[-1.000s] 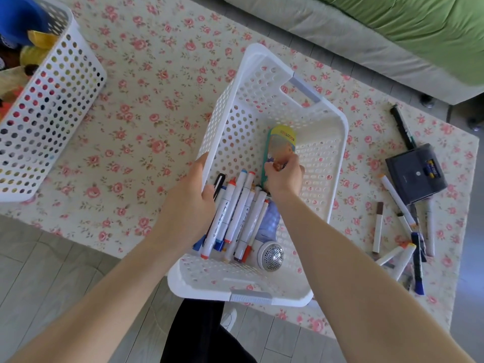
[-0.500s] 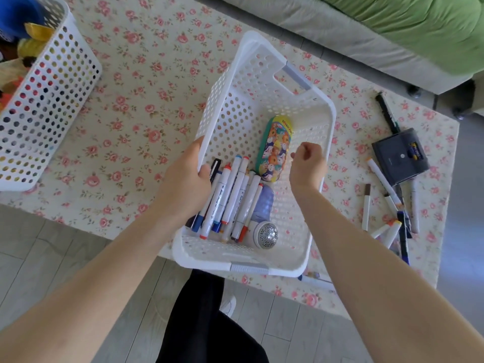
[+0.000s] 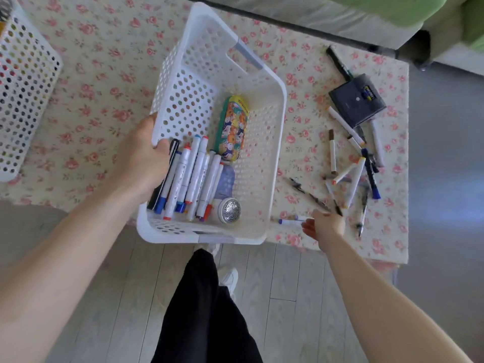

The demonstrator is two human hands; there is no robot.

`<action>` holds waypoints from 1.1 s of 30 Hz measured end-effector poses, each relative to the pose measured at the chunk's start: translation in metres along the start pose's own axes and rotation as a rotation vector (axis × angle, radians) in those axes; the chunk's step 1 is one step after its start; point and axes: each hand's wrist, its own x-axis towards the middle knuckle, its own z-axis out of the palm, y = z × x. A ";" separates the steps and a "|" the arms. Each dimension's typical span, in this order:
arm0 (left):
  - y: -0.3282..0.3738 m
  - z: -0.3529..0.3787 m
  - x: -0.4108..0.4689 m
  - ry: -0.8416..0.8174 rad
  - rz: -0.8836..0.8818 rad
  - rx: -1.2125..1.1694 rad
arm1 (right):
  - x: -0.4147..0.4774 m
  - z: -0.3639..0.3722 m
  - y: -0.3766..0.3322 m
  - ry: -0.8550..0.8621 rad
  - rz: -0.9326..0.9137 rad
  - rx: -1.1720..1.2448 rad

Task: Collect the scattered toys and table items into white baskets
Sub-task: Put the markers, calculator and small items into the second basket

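**Head view: one hand on the basket, the other at the loose pens**

My left hand (image 3: 146,158) grips the left wall of the white perforated plastic basket (image 3: 273,121), thumb outside and fingers curled over the rim. The basket sits on the floral-cloth worktop (image 3: 91,100), with its near end past the worktop's edge. Inside lie a row of white markers with coloured caps (image 3: 195,176), a colourful cartoon-printed pencil case (image 3: 231,129) and a white lint shaver with a round metal mesh (image 3: 227,209). My right hand (image 3: 324,226) is low over the worktop just right of the basket, fingertips beside a white marker with a blue cap (image 3: 289,221). Blur hides whether its fingers are apart or pinching anything. Scattered white markers and dark pens (image 3: 348,166) lie beyond it, near a dark grey square box (image 3: 357,100). A second white perforated basket (image 3: 23,82) stands far left.
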 end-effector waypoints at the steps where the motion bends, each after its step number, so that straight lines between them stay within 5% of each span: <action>1: -0.001 0.002 -0.001 -0.005 -0.001 0.004 | 0.003 0.002 0.010 0.002 0.068 0.004; 5: -0.001 0.014 0.001 -0.008 0.000 -0.029 | 0.019 0.015 0.029 0.019 0.209 0.083; 12: 0.008 0.024 0.017 -0.041 0.068 -0.004 | 0.043 0.020 0.028 -0.084 0.189 0.192; 15: 0.013 0.028 0.024 -0.078 0.085 0.003 | 0.044 0.022 0.019 0.052 0.278 0.134; 19: 0.022 0.033 0.031 -0.097 0.095 -0.009 | 0.035 0.027 0.006 0.022 0.359 0.169; 26: 0.024 0.031 0.037 -0.111 0.102 0.037 | 0.029 0.040 -0.009 0.156 0.235 0.330; 29: 0.023 0.031 0.037 -0.115 0.116 0.070 | 0.027 0.043 -0.033 0.133 0.234 0.437; 33: 0.020 0.032 0.039 -0.125 0.150 0.106 | 0.037 0.052 -0.037 -0.124 0.133 0.481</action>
